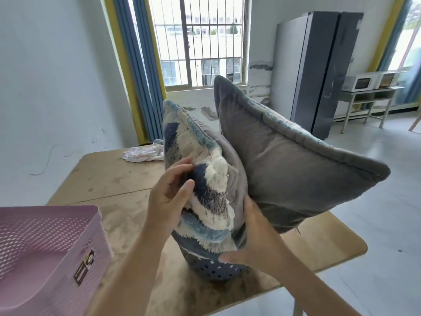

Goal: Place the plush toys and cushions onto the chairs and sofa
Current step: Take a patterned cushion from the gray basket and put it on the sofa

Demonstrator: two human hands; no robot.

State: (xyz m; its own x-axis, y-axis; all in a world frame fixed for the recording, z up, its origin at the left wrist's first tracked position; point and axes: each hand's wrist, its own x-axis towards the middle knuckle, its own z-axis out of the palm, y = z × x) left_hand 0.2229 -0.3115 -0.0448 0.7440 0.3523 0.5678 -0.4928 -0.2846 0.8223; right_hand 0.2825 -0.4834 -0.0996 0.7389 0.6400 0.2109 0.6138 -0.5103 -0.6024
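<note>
Standing on end in a blue perforated basket [216,271], two cushions get steadied: left hand [169,198] pinches the tufted cushion [205,179], right hand [248,241] grips between it and the grey cushion [291,169].

Both bare forearms reach forward and up from the lower edge of the view, hands raised side by side.

The left hand [169,197] is turned thumb up, its fingers [182,166] lightly bent and laid against the patterned face of the near cushion [205,179], thumb tip pressing into the pile. The right hand [248,233] sits lower, palm against the cushion's grey side, fingers wrapped out of sight behind it and thumb stretched left under its lower corner.
</note>
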